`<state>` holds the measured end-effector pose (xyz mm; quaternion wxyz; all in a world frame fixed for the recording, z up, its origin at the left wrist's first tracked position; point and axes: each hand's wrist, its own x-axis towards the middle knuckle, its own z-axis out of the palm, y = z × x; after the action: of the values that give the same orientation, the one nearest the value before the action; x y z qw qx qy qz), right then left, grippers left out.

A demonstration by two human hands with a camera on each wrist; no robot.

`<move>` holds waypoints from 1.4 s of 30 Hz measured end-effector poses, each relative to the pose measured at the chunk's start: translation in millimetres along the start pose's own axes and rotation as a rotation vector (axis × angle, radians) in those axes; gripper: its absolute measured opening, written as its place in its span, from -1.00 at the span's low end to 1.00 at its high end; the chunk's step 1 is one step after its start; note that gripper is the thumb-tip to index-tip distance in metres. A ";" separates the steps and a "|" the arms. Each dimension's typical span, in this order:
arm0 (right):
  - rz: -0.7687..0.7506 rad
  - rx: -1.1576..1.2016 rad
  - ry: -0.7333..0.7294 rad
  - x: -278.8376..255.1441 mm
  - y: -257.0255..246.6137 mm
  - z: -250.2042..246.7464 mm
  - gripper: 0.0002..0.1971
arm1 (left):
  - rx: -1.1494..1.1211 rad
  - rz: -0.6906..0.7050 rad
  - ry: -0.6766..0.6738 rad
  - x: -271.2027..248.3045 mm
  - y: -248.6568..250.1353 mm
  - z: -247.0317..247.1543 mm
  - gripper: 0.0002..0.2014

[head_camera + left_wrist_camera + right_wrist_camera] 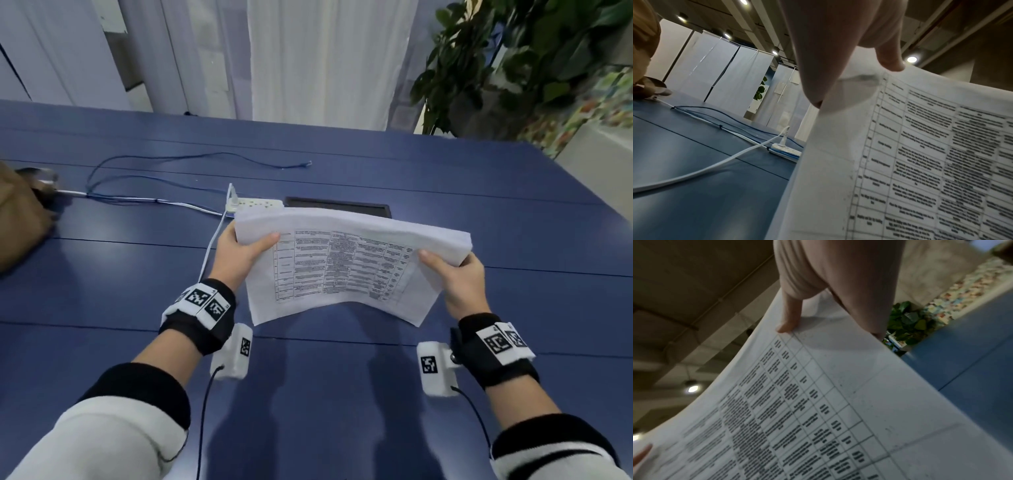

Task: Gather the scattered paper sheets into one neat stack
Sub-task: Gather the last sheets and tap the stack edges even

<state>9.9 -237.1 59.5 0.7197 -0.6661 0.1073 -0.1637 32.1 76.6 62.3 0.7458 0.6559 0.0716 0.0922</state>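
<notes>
A stack of white paper sheets (342, 267) with a printed table on the near face is held up above the blue table (308, 394), its lower edge close to the tabletop. My left hand (239, 253) grips the stack's left edge, thumb on the front and fingers behind. My right hand (459, 277) grips the right edge the same way. In the left wrist view the thumb (890, 53) presses on the paper stack (920, 162). In the right wrist view the thumb (791, 313) lies on the printed sheet (818, 402). The stack bows slightly in the middle.
A white power strip (255, 204) with white and blue cables (191, 164) lies just behind the stack, beside a black cable hatch (342, 205). A brown bag (20, 219) sits at the table's left edge. A potted plant (513, 68) stands beyond the far right corner.
</notes>
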 end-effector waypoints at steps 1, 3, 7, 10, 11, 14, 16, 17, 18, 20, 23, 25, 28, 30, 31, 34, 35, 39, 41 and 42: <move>-0.002 0.024 0.012 -1.0 -0.9 0.8 -0.71 | 0.000 0.004 -0.015 1.2 1.4 0.1 -0.58; -0.006 0.059 0.016 -3.3 -3.7 5.1 -0.65 | -0.004 0.003 -0.032 2.7 2.8 2.7 -0.62; -0.047 0.074 0.027 1.8 -13.8 12.8 -0.63 | -0.028 0.047 0.018 6.9 6.9 6.4 -0.77; -0.092 0.007 0.028 5.1 -17.3 11.9 -0.77 | 0.002 0.089 -0.022 10.5 11.3 1.8 -0.80; -0.105 -0.022 0.014 4.7 -15.7 10.6 -0.74 | 0.025 0.103 -0.043 10.4 12.9 0.9 -0.78; -0.131 -0.053 0.012 2.5 -18.1 12.9 -0.74 | 0.039 0.125 -0.023 12.4 15.7 2.3 -0.74; -0.136 -0.009 0.069 4.1 -21.1 17.1 -0.85 | 0.019 0.133 0.021 14.3 18.7 6.3 -0.82; -0.124 0.017 0.109 4.4 -22.6 19.9 -0.88 | 0.009 0.134 0.048 14.3 20.0 8.8 -0.86; -0.108 0.035 0.157 5.4 -23.3 23.1 -0.86 | 0.002 0.135 0.077 13.8 21.1 11.7 -0.86; -0.081 0.043 0.255 8.6 -22.5 28.0 -0.81 | 0.001 0.153 0.134 13.5 20.8 16.4 -0.81; -0.079 0.032 0.336 9.1 -21.3 30.9 -0.86 | -0.009 0.176 0.185 11.0 18.7 19.2 -0.80; -0.084 0.064 0.345 8.8 -22.1 29.2 -0.83 | -0.028 0.156 0.203 12.2 18.3 18.1 -0.77; -0.094 0.076 0.307 6.3 -26.3 26.9 -0.76 | -0.097 0.108 0.180 12.8 20.7 17.1 -0.69; -0.102 0.064 0.287 7.3 -26.5 25.5 -0.72 | -0.132 0.104 0.140 9.6 24.7 18.6 -0.68; -0.104 0.061 0.273 7.4 -26.6 24.1 -0.71 | -0.143 0.109 0.132 7.7 26.2 19.2 -0.70; -0.128 0.076 0.207 6.0 -23.3 19.9 -0.75 | -0.110 0.157 0.090 3.7 25.9 16.8 -0.90; -0.140 0.070 0.186 4.9 -21.8 18.7 -0.77 | -0.051 0.167 0.066 3.5 21.5 13.7 -0.94; -0.177 0.068 0.121 5.2 -15.0 12.6 -0.90 | 0.088 0.154 -0.031 1.4 -1.3 4.9 -0.49; -0.155 0.046 0.065 6.5 -10.3 4.6 -0.88 | 0.056 0.136 -0.004 2.0 -7.0 4.5 -0.53; -0.150 -0.015 0.021 6.1 -6.0 1.3 -0.79 | 0.043 0.126 0.015 2.9 -7.1 4.3 -0.59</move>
<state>15.5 -238.5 66.0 0.6993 -0.6757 0.0658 -0.2235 36.2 72.3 55.9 0.7237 0.6743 0.0375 0.1422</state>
